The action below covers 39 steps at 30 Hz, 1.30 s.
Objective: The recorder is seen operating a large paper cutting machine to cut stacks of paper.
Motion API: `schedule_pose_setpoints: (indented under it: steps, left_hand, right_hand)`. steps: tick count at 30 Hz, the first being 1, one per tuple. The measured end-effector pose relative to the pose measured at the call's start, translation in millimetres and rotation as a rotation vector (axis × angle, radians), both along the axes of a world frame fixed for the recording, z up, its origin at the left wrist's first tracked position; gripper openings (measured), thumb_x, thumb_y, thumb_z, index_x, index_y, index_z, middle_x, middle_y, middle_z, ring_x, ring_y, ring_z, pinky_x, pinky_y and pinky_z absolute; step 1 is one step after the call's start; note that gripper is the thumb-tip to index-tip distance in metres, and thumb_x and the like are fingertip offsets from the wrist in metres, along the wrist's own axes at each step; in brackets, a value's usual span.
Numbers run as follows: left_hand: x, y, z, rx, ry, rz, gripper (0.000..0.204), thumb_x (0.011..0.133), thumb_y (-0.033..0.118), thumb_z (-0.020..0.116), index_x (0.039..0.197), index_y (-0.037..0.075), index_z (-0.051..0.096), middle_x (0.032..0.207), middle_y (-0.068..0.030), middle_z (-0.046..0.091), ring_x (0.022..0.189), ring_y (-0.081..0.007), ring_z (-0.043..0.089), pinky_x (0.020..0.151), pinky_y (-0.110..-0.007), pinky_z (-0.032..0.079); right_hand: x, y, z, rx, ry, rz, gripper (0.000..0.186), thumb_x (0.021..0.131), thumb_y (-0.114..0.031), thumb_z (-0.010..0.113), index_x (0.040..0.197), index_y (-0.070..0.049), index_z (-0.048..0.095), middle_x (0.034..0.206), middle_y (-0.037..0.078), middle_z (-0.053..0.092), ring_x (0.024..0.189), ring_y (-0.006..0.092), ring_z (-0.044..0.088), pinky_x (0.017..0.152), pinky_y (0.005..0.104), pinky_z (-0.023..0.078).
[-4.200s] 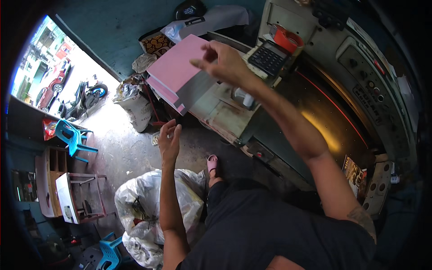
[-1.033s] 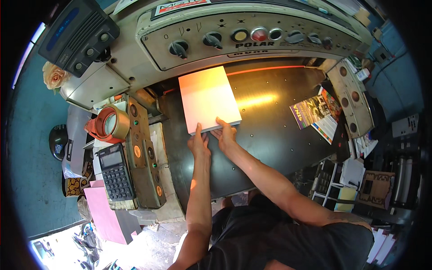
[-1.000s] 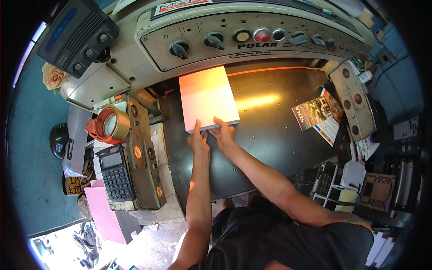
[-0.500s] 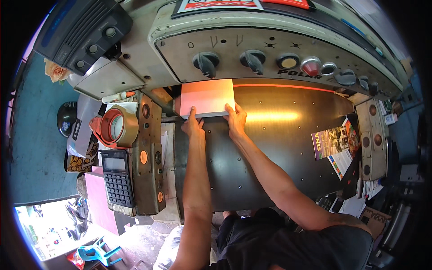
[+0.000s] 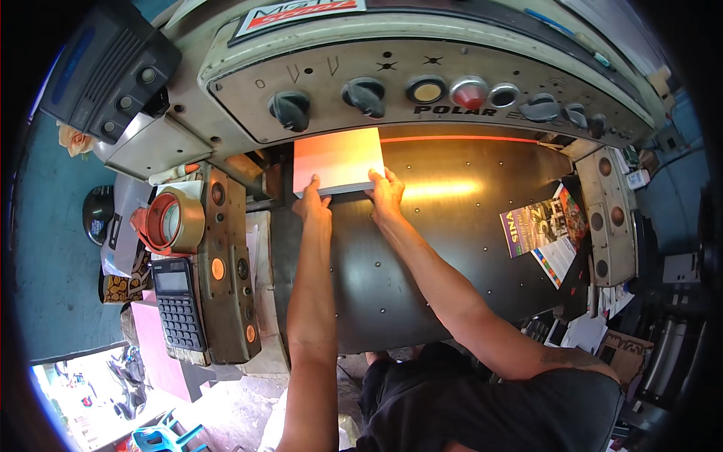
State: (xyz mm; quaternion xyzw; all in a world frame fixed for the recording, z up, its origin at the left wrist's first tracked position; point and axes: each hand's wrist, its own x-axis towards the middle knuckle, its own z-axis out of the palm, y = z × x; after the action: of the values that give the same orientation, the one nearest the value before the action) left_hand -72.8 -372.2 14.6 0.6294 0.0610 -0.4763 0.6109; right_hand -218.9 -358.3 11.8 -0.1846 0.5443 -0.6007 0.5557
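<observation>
A thick stack of pale paper [image 5: 337, 154] lies at the back left of the dark metal cutter table [image 5: 429, 256], lit pink and orange. Its far part reaches beneath the machine's control panel [image 5: 248, 102]. My left hand [image 5: 312, 202] grips the near left corner, thumb on the top sheet and fingers low at the front edge. At the near right corner, my right hand [image 5: 386, 194] holds the stack with its thumb at the front and fingers along the side. The undersides of both hands' grips are partly hidden.
Colourful printed leaflets [image 5: 538, 226] lie on the table's right part. A calculator [image 5: 178, 301] and tape rolls [image 5: 173, 220] sit on the left side block. A red light line [image 5: 459, 138] crosses the table's back. The right side block [image 5: 602, 215] bounds the table.
The stack has shifted slightly to the right along the table, with both hands still on it. The view has turned, so the control panel appears farther left.
</observation>
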Motion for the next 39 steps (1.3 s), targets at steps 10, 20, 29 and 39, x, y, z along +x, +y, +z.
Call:
schedule_pose_setpoints:
  steps: [10, 20, 29, 39]
  left_hand:
    - [-35, -2, -7, -0.037, -0.046, -0.081, 0.079, 0.078, 0.016, 0.085, 0.128, -0.016, 0.032, 0.127, -0.0262, 0.051, 0.109, -0.0364, 0.061, 0.094, -0.053, 0.055]
    - [-72, 79, -12, -0.285, -1.1, -0.469, 0.04, 0.074, 0.03, 0.089, 0.083, 0.003, 0.06, 0.08, -0.0038, 0.059, 0.077, -0.0194, 0.055, 0.074, -0.038, 0.049]
    - [-94, 37, -40, -0.19, -1.496, -0.428, 0.037, 0.062, 0.015, 0.089, 0.076, 0.006, 0.055, 0.084, -0.0087, 0.055, 0.088, -0.0329, 0.05, 0.082, -0.045, 0.042]
    - [-88, 40, -42, -0.255, -1.515, -0.479, 0.031, 0.061, 0.01, 0.083, 0.074, 0.006, 0.055, 0.084, -0.0103, 0.057, 0.091, -0.0336, 0.052, 0.087, -0.046, 0.043]
  right_hand:
    - [-47, -11, -16, 0.006, 0.189, 0.095, 0.048, 0.092, -0.023, 0.067, 0.131, 0.002, 0.054, 0.113, 0.016, 0.063, 0.101, 0.0273, 0.062, 0.086, 0.0415, 0.053]
    - [-163, 117, -18, -0.137, 0.868, 0.275, 0.028, 0.086, -0.018, 0.073, 0.106, -0.001, 0.062, 0.088, 0.011, 0.062, 0.074, 0.0191, 0.06, 0.065, 0.0344, 0.05]
    - [-228, 287, 0, -0.346, 0.883, 0.45, 0.007, 0.085, 0.002, 0.069, 0.09, -0.002, 0.065, 0.079, 0.008, 0.063, 0.057, 0.016, 0.058, 0.053, 0.0279, 0.048]
    - [-218, 309, -5, -0.443, 1.26, 0.309, 0.025, 0.073, -0.007, 0.077, 0.093, -0.004, 0.063, 0.082, 0.011, 0.06, 0.067, 0.0266, 0.057, 0.063, 0.0361, 0.048]
